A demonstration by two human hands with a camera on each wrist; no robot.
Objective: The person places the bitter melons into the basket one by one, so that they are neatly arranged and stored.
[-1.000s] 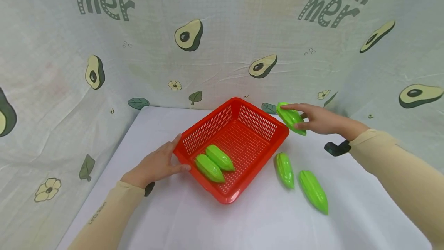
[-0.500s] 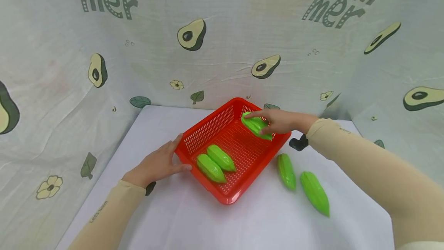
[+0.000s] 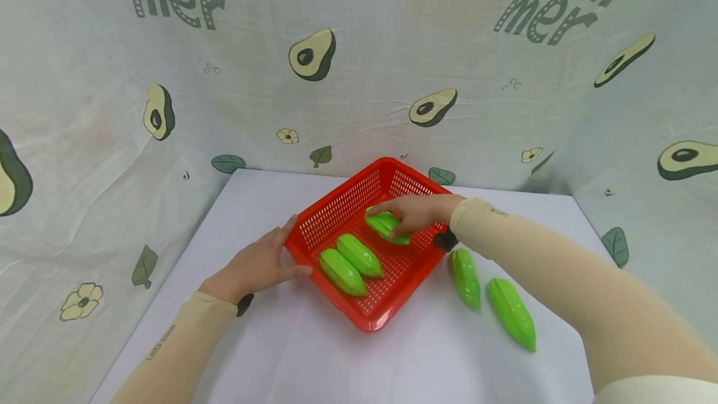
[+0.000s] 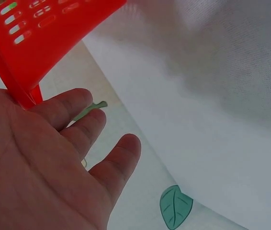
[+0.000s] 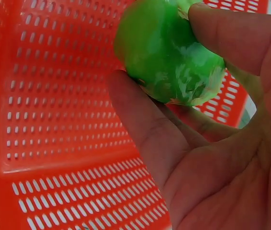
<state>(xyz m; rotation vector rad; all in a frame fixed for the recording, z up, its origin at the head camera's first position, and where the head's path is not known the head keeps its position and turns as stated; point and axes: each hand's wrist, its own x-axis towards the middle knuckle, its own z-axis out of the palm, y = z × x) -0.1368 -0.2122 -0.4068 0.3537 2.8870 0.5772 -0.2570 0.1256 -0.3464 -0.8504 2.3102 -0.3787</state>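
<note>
A: Head view, hands? Right hand reached over the red perforated basket, fingers curled round a glossy ridged green fruit.
B: Left hand lay flat, fingers straight against the basket's corner.
A: Change? Fruit had moved from the far rim inward, lower, near two fruits inside. Two more lay on the white worktop.
</note>
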